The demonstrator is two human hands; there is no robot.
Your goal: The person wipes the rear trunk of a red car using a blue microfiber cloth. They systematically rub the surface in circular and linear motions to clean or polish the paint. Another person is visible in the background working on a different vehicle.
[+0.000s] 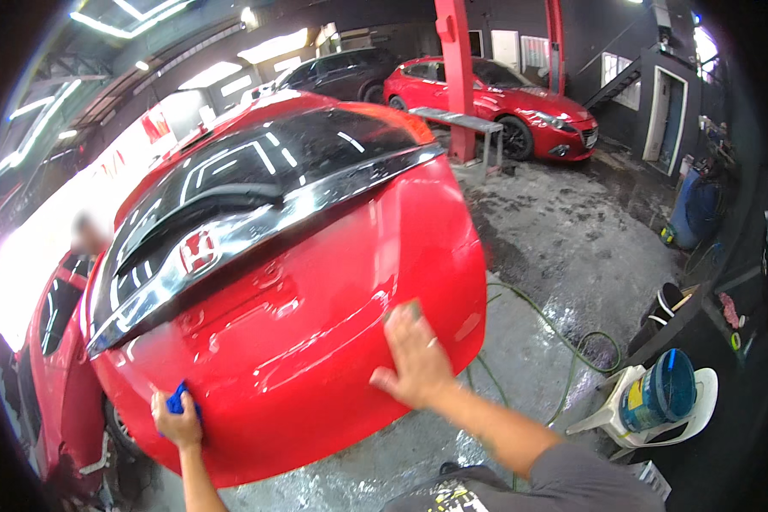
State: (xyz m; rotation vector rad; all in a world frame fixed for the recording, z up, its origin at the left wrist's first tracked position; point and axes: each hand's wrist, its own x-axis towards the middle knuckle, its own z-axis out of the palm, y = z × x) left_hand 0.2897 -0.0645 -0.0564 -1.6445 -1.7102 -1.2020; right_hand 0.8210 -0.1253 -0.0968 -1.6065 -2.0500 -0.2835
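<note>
The red tailgate of a Honda car stands before me, its surface glossy. My left hand is closed around a blue cloth at the tailgate's lower left part. Over the right half of the panel, my right hand is spread with its fingers apart. Something brownish shows at its fingertips; I cannot tell what it is. Above both hands run the chrome trim bar with the red and silver badge, the rear wiper and the dark rear window.
A green hose lies on the wet floor. At right, a blue bucket stands on a white plastic chair. Farther off are a metal bench, a red lift post and a red car. A person is at far left.
</note>
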